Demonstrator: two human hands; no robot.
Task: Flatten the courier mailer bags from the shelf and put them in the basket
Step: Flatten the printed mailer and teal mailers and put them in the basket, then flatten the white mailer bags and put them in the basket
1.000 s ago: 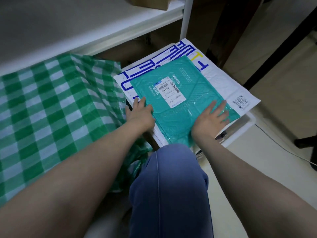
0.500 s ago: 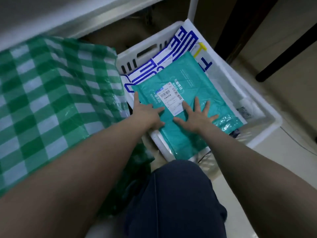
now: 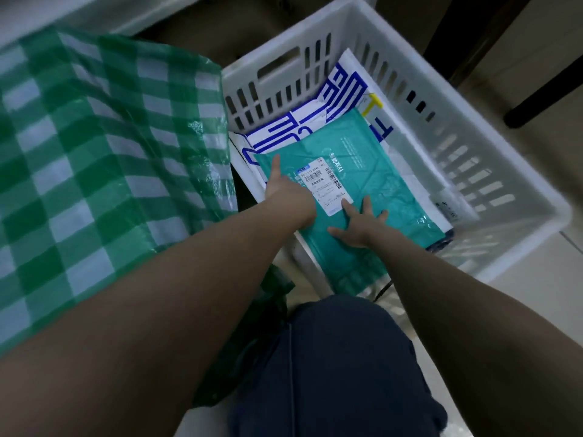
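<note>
A teal mailer bag [image 3: 375,171] with a white shipping label lies flat inside the white slatted basket [image 3: 492,171]. Under it lies a white mailer bag [image 3: 344,89] with blue print, its far end leaning up the basket wall. My left hand [image 3: 284,187] presses flat on the teal bag's near left part, one finger stretched toward its corner. My right hand [image 3: 359,222] presses with spread fingers on the bag just below the label. Both hands hold nothing.
A large green-and-white checked plastic bag [image 3: 104,146] fills the left side, touching the basket. A white shelf edge [image 3: 94,14] runs along the top left. My knee in dark trousers [image 3: 334,364] is at the bottom. Dark furniture legs [image 3: 536,99] stand at right on the pale floor.
The two mailers have sunk from the basket's rim down inside it. My hands have moved closer together on the teal bag. The view has tilted down, showing more of the basket.
</note>
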